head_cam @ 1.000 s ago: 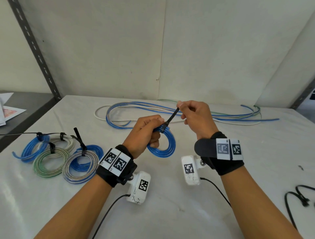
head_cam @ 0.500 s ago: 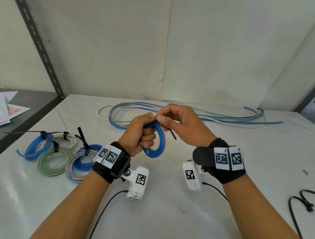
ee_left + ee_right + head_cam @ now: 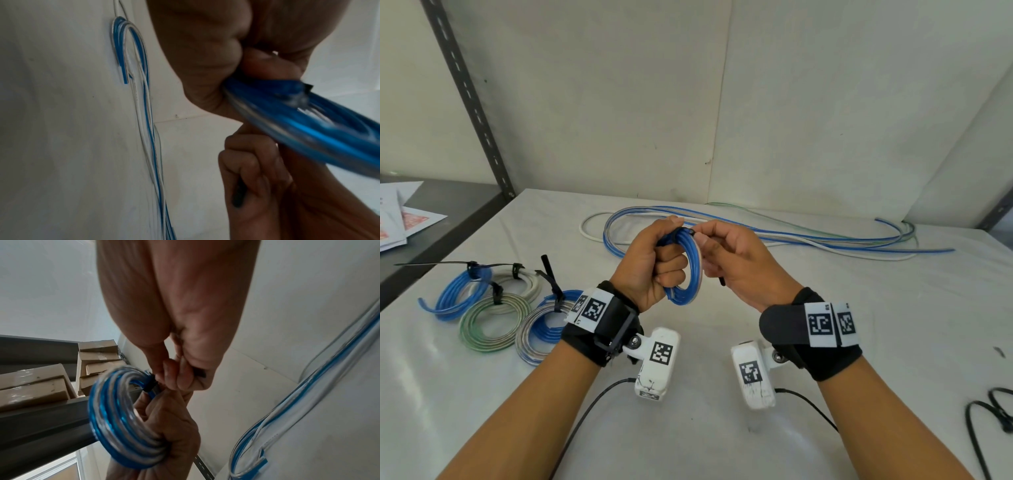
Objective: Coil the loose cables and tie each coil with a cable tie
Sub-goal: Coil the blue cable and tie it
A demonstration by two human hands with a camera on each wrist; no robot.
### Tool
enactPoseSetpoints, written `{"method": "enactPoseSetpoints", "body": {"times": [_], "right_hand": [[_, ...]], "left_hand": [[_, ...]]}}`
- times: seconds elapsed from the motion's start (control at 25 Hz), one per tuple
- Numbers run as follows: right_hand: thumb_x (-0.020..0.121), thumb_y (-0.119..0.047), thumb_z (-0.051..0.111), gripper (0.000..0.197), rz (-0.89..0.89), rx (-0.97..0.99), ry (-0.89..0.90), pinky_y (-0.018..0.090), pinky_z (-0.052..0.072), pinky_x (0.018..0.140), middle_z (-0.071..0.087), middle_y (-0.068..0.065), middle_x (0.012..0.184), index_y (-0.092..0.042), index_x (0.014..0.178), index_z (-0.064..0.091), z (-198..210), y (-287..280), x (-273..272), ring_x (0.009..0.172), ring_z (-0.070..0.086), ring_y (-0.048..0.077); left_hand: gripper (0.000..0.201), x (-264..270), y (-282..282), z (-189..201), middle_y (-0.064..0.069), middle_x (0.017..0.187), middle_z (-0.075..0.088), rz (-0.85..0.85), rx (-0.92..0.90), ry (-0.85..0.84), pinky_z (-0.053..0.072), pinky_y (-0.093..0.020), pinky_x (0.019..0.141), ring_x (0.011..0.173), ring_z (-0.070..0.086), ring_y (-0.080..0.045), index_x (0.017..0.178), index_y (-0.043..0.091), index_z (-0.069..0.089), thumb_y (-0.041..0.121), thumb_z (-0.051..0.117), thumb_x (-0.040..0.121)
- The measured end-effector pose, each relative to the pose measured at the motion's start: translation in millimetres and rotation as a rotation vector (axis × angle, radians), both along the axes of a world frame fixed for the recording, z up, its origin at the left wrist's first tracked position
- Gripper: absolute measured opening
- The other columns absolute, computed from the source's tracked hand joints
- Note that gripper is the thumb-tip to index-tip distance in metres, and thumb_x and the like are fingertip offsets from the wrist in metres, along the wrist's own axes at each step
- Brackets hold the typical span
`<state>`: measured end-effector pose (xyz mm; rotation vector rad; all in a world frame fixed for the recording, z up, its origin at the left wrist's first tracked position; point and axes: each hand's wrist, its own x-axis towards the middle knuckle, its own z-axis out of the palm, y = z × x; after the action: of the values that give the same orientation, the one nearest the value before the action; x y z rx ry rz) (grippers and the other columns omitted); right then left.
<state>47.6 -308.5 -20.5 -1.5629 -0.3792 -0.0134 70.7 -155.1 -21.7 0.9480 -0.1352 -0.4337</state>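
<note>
My left hand grips a small blue and clear cable coil upright above the table. In the left wrist view the coil runs out from the fist. A black cable tie wraps the top of the coil. My right hand pinches the tie at its head, and the tie's tail sticks out below the curled fingers. The right wrist view shows the coil, the tie band and the tail in my right fingers.
Several tied coils lie at the left of the white table. Loose blue, white and clear cables stretch across the back. A black cord sits at the right edge. A metal rack upright and papers stand to the left.
The right hand, which had the tie's tail stretched up and to the right, came in to the coil's top. The coil turned more upright and the tail now hangs under the right fingers.
</note>
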Motion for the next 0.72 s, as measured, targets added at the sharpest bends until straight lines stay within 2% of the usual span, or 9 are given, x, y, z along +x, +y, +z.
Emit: {"method": "enactPoseSetpoints", "body": {"times": [0.16, 0.28, 0.36, 0.44, 0.52, 0.6, 0.64, 0.72], "right_hand": [[0.101, -0.007, 0.055, 0.011, -0.111, -0.080, -0.069, 0.022, 0.036, 0.055, 0.053, -0.011, 0.063, -0.007, 0.099, 0.066, 5.1, 0.2, -6.2, 0.056, 0.040, 0.008], [0.099, -0.003, 0.058, 0.011, -0.126, -0.072, -0.095, 0.028, 0.026, 0.051, 0.055, -0.014, 0.060, -0.005, 0.093, 0.067, 10.9, -0.8, -10.9, 0.057, 0.033, 0.013], [0.099, -0.002, 0.057, 0.013, -0.095, -0.095, -0.118, 0.030, 0.023, 0.050, 0.059, -0.015, 0.061, -0.008, 0.092, 0.067, 14.5, -5.5, -12.0, 0.055, 0.033, 0.012], [0.098, -0.002, 0.058, 0.014, -0.088, -0.102, -0.125, 0.033, 0.020, 0.050, 0.061, -0.014, 0.063, -0.009, 0.092, 0.068, 16.7, -11.0, -11.7, 0.054, 0.034, 0.009], [0.098, -0.001, 0.059, 0.016, -0.108, -0.093, -0.116, 0.033, 0.019, 0.051, 0.062, -0.014, 0.062, -0.010, 0.090, 0.069, 16.5, -13.2, -10.8, 0.053, 0.036, 0.007], [0.097, -0.002, 0.060, 0.015, -0.145, -0.087, -0.102, 0.027, 0.022, 0.049, 0.060, -0.014, 0.060, -0.011, 0.089, 0.070, 15.0, -12.5, -10.0, 0.052, 0.038, 0.006], [0.097, -0.003, 0.061, 0.014, -0.173, -0.068, -0.092, 0.023, 0.025, 0.048, 0.058, -0.013, 0.059, -0.011, 0.089, 0.070, 14.4, -13.2, -8.8, 0.052, 0.039, 0.005], [0.096, -0.005, 0.062, 0.013, -0.229, 0.028, -0.064, 0.020, 0.029, 0.047, 0.054, -0.006, 0.061, -0.012, 0.089, 0.071, 15.0, -19.5, -4.8, 0.053, 0.040, 0.007]], "left_hand": [[0.033, -0.5, -1.2, -0.7, 0.006, 0.056, 0.005, 0.001, 0.030, -0.003, 0.006, -0.020, 0.040, 0.045, 0.004, -0.011, 0.070, 0.023, 0.031, 0.024, 0.039, 0.102], [0.033, 0.4, -1.6, -1.4, 0.005, 0.057, 0.006, -0.030, 0.051, -0.015, 0.007, -0.020, 0.039, 0.045, 0.005, -0.011, 0.068, 0.021, 0.034, 0.027, 0.047, 0.097], [0.029, 0.6, -1.0, -2.0, 0.005, 0.059, 0.007, -0.073, 0.059, -0.033, 0.007, -0.019, 0.039, 0.045, 0.005, -0.010, 0.067, 0.020, 0.040, 0.032, 0.055, 0.088], [0.027, 2.4, 0.5, -4.7, 0.005, 0.058, 0.009, -0.112, 0.059, -0.059, 0.010, -0.016, 0.036, 0.045, 0.007, -0.008, 0.071, 0.019, 0.044, 0.037, 0.055, 0.090], [0.030, 5.1, 1.3, -7.6, 0.006, 0.056, 0.016, -0.134, 0.048, -0.089, 0.018, -0.012, 0.032, 0.047, 0.009, -0.008, 0.076, 0.019, 0.046, 0.042, 0.053, 0.093], [0.033, 6.1, -1.2, -9.9, 0.005, 0.056, 0.027, -0.122, 0.044, -0.111, 0.028, -0.013, 0.034, 0.048, 0.013, -0.009, 0.079, 0.017, 0.049, 0.046, 0.052, 0.093], [0.034, 5.8, -3.5, -11.3, 0.004, 0.057, 0.033, -0.113, 0.024, -0.111, 0.034, -0.015, 0.038, 0.046, 0.019, -0.008, 0.080, 0.015, 0.051, 0.047, 0.050, 0.093], [0.035, 4.0, -7.0, -14.6, 0.000, 0.065, 0.048, -0.125, -0.049, -0.103, 0.052, -0.023, 0.055, 0.050, 0.045, -0.009, 0.089, 0.011, 0.062, 0.043, 0.049, 0.094]]}}
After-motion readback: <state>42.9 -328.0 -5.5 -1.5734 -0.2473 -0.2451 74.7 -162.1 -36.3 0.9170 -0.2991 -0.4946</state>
